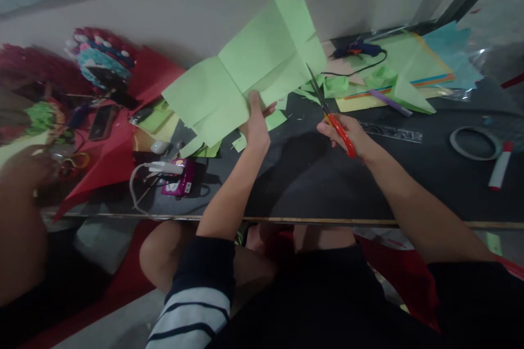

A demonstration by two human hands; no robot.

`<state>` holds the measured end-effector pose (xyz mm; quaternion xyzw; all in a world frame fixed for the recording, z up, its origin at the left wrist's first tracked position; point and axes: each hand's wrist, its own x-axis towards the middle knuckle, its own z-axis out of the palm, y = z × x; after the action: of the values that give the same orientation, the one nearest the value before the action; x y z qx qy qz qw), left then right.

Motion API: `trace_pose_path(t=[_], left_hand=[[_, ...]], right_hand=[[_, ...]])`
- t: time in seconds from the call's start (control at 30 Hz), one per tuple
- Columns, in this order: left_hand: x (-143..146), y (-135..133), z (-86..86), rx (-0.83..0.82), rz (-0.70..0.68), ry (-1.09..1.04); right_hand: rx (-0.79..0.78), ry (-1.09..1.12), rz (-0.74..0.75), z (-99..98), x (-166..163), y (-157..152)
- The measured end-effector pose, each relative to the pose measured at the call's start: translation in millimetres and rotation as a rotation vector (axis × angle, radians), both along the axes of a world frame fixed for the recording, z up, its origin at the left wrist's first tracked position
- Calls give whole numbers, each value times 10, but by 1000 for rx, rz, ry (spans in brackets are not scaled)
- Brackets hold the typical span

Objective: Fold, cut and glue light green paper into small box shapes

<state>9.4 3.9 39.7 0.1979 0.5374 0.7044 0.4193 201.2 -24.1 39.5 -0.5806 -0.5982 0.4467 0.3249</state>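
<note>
A creased sheet of light green paper [257,49] is raised over the table, its corner pointing up toward the wall. My left hand [257,120] pinches its lower edge, thumb on the near face. In my right hand [347,133] is a pair of scissors [338,130] with red-orange handles, blades pointing up and to the left. The blade tips reach close to the right edge of the paper; whether they touch it I cannot tell. Green paper scraps [276,121] lie on the table beneath the sheet.
A glue gun [358,49] lies on coloured paper sheets at the back right. A clear ruler [391,132], a tape roll [475,143] and a marker [501,166] are on the right. Left are a purple box with a cable [182,180], red paper [110,142] and another person's hand [30,169].
</note>
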Motion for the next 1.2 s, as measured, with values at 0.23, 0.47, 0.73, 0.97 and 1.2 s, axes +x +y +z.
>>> trace_pose_path(t=[0.23, 0.47, 0.73, 0.97, 1.2], left_hand=[[-6, 11, 1, 6, 2, 13], [-124, 139, -55, -53, -3, -27], [-62, 101, -160, -59, -151, 113], [-59, 129, -267, -48, -238, 238], [-149, 259, -574, 37, -302, 434]], right_hand=[[-25, -147, -7, 78, 237, 78], [10, -727, -428, 274, 622, 219], [-117, -1009, -209, 262, 679, 244], [151, -650, -313, 113, 818, 297], [572, 107, -297, -248, 381, 353]])
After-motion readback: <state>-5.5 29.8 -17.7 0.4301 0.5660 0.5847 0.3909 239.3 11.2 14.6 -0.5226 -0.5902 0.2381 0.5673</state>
